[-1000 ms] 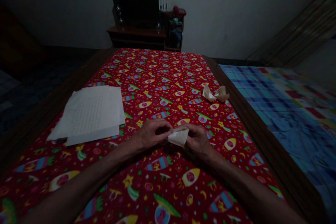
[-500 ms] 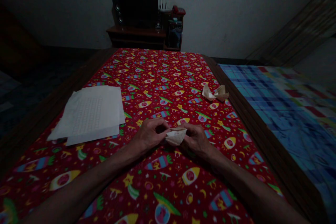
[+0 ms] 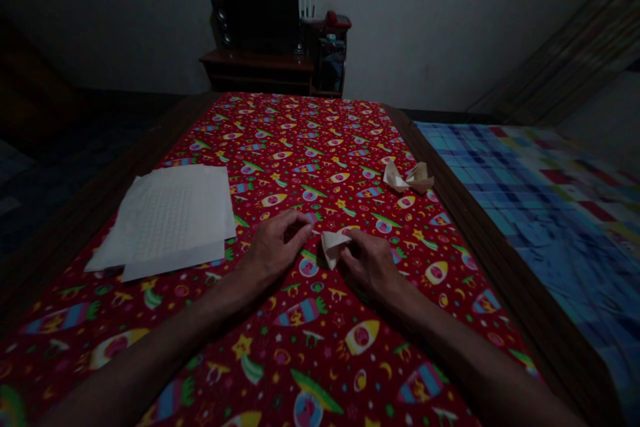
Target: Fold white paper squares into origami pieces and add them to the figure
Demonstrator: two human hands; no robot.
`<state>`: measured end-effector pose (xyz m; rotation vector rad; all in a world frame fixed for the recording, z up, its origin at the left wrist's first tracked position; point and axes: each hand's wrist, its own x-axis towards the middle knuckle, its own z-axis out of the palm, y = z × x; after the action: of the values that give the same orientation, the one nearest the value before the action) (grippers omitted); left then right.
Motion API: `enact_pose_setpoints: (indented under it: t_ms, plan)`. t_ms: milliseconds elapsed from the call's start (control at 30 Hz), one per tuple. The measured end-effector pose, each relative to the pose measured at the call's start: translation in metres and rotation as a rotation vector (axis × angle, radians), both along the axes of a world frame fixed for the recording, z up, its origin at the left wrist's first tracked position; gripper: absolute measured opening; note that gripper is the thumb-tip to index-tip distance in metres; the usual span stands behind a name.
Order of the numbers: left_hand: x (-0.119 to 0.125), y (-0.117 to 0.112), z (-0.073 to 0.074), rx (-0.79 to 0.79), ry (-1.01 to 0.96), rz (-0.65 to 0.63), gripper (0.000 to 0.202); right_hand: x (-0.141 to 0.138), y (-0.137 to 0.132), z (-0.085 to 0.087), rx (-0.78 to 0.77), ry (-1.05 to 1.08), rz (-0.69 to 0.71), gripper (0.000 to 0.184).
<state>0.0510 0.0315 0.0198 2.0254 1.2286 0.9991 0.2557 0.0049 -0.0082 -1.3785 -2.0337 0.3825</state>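
**Left hand:** fingers loosely curled and partly open, holding nothing, tips just beside the paper.

**Right hand:** fingers bent against the paper's right side, touching it; how firm the hold is, you can't tell from here.

**Folded paper:** small, pale, point tipped down, between the hands, toward the near edge of the red cloth.

**Far right of the cloth:** tan paper scraps, close to the wooden rim.

**Left side of the cloth:** a stack of printed sheets, near the left edge.
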Motion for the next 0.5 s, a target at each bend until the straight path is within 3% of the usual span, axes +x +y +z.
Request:
enact_pose_setpoints:
  t_ms: [67, 167, 300, 500]
  plan:
    - [0.005, -0.010, 0.005, 0.174, 0.062, -0.100, 0.020, 0.000, -0.001, -0.001, 0.045, -0.080, 0.020, 0.010]
    - [0.012, -0.022, 0.001, 0.300, 0.216, -0.191, 0.051, -0.002, -0.004, -0.003, 0.135, -0.209, 0.025, 0.013]
    - [0.015, -0.025, -0.019, 0.280, 0.234, -0.113, 0.026, -0.004, -0.009, -0.003, 0.248, -0.420, 0.027, 0.014]
    - [0.006, -0.022, -0.026, 0.327, 0.335, -0.236, 0.020, 0.000, -0.012, -0.001, 0.357, -0.530, 0.110, 0.018]
